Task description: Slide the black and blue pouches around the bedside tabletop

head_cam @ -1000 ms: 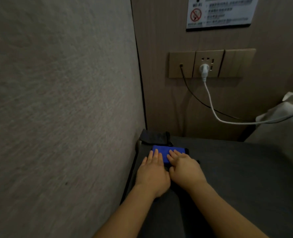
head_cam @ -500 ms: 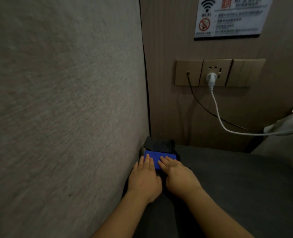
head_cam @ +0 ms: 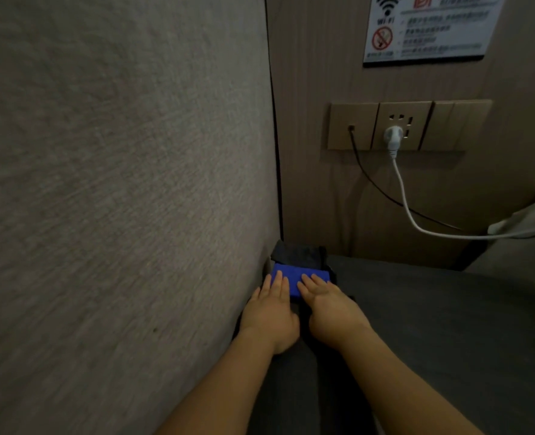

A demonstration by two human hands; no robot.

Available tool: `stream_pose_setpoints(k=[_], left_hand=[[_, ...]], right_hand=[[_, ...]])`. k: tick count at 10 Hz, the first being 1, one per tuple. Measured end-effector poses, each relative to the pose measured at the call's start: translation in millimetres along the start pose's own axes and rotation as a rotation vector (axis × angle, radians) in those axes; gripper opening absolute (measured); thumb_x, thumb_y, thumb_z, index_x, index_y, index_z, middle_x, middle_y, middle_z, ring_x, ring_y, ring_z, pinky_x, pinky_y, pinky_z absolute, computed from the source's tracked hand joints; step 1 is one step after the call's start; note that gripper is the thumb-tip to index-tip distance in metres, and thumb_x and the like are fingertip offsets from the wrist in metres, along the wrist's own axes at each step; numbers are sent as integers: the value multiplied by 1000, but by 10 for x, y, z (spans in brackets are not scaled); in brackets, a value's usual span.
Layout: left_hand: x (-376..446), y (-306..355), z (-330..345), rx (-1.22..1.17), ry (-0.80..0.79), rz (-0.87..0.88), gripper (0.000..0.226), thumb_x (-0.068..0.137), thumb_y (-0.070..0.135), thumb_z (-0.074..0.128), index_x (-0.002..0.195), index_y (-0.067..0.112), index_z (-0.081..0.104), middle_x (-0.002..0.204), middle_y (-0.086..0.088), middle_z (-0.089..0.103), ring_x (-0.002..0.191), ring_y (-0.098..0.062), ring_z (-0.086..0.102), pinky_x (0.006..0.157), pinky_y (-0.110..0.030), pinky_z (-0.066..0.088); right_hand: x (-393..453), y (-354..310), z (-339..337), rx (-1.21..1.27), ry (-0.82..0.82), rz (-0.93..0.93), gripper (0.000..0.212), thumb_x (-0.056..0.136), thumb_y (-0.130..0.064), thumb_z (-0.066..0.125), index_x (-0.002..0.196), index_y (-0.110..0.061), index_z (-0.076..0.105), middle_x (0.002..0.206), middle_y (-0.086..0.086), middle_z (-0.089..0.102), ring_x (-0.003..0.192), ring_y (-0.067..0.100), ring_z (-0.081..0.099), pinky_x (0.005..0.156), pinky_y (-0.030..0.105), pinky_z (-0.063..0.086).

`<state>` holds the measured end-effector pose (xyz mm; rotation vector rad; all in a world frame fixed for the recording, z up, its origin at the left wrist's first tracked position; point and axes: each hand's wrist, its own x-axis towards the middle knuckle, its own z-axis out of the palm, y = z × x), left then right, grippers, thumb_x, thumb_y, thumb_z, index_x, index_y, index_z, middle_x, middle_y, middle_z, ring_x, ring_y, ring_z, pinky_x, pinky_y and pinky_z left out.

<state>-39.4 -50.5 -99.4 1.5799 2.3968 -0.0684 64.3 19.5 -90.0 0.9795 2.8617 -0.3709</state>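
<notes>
A blue pouch point(head_cam: 294, 275) lies flat on the dark grey tabletop point(head_cam: 432, 309), close to the corner where the two walls meet. Behind it a black pouch point(head_cam: 299, 255) leans against the back wall. My left hand point(head_cam: 271, 312) and my right hand point(head_cam: 329, 304) rest palm down side by side, fingers together, their fingertips pressing on the blue pouch's near edge. Something dark lies under my palms; I cannot tell what it is.
A textured grey wall point(head_cam: 118, 199) stands tight along the left. On the wooden back wall a socket panel point(head_cam: 407, 125) holds a white plug point(head_cam: 393, 136) whose cable point(head_cam: 423, 227) and a black cable run right toward white bedding point(head_cam: 529, 215).
Both hands have pushed the blue pouch away and leftward into the corner, up against the black pouch. The view has shifted left and closer.
</notes>
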Motion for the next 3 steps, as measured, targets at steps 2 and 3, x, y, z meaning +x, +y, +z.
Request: stream_pose_setpoints(k=[2,3], left_hand=[[-27,-40,-206,-178,-56,-20,62,95,24,38,152,11,17,162,-5,8,149,-25,12,122,-39,19],[-112,-67,-298,-310,22,-37,25,92,18,43,112,11,56,126,-14,55,114,-24,53,97,-32,44]], right_hand=[[-277,88,-94,16,-14,61,56,95,-16,39,149,-19,23,159,0,11,146,19,7,118,34,6],[-522,244,-242,118,46,173,39,98,-22,38,136,-21,47,149,2,36,137,20,32,113,35,26]])
